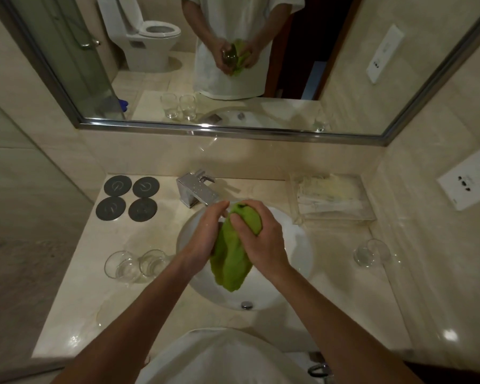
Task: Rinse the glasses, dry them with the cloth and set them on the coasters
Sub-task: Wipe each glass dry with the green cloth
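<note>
Over the white sink (297,245) my left hand (205,234) grips a clear glass that is almost wholly hidden by my fingers and the cloth; the mirror shows it in that hand. My right hand (257,242) presses the green cloth (230,261) around the glass. Two more clear glasses (122,266) (153,263) stand side by side on the counter left of the sink. A further glass (370,252) stands to the right of the sink. Several dark round coasters (117,185) (142,209) lie bare at the back left of the counter.
A chrome tap (196,191) stands behind the sink. A clear tray with folded packets (330,199) sits at the back right. The mirror (233,65) spans the wall above. Wall sockets (468,185) are on the right wall.
</note>
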A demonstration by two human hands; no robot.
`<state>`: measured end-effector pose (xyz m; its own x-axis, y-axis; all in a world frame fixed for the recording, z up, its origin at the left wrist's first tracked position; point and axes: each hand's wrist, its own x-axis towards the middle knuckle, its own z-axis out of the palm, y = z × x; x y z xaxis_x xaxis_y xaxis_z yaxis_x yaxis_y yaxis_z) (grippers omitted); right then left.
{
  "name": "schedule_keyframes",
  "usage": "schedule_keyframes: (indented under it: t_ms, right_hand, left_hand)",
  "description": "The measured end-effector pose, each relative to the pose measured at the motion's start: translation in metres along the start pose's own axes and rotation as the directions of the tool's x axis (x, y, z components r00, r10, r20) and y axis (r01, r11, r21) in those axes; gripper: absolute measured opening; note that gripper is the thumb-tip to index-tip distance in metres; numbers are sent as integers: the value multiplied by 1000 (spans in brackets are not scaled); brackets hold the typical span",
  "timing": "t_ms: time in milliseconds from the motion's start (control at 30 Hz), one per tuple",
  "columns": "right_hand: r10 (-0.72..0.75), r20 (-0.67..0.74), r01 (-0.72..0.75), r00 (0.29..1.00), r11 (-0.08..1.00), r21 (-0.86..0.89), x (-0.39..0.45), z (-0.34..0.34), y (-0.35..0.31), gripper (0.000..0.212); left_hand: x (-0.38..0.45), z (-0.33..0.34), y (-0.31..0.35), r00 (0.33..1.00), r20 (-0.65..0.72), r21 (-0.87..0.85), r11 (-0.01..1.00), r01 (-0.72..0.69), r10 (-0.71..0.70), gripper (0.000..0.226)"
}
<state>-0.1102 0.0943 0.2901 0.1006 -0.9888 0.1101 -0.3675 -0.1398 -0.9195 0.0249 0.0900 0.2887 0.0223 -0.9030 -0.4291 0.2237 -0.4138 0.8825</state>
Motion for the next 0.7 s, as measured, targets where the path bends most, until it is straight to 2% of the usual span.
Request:
schedule_keyframes:
  t_ms: [67, 133, 200, 233, 333, 400, 467, 567, 633, 700]
  right_hand:
    - [220, 14, -220, 975, 965, 142, 0, 0, -10, 19]
    - [391, 168, -423, 905, 865, 268, 4, -4, -13, 27]
    - [438, 339, -546, 833, 750, 373, 7, -11, -16, 36]
    - [418, 385, -557, 823, 729, 398, 7, -14, -18, 38]
    - [321, 352, -445, 879, 819, 363, 1, -13, -26, 34]
    - [263, 309, -358, 914, 881, 310, -4, -9, -29, 41]
    - [236, 304, -329, 923, 893, 306, -9, -7, -28, 48]
    - [153, 315, -261, 936, 905, 335, -15, -2, -23, 55]
    - [45, 272, -114, 961, 964, 241, -16, 0, -17, 61]
    - [-108, 259, 83, 960, 991, 107, -14, -2, -12, 67]
  left_hand:
    - [-4, 1, -1, 989, -25, 110, 984, -139, 143, 47]
    - [-11, 1, -2, 963, 0, 206, 942, -264, 270, 32]
    - [-14, -5, -4, 936, 35, 298, 890, -346, 352, 32]
    - [-15, -9, -4, 917, 36, 345, 857, -383, 396, 36]
    - [-14, -20, -9, 848, 35, 373, 781, -502, 528, 34]
    - [-15, -21, -8, 816, 42, 341, 760, -554, 576, 30]
    - [-18, -20, -2, 807, 63, 310, 757, -575, 587, 29]
    - [-16, -24, 10, 834, 116, 323, 773, -546, 540, 35]
    - [-14, -25, 17, 873, 141, 302, 820, -487, 467, 39]
    - [-11, -25, 23, 938, 117, 275, 897, -346, 326, 39]
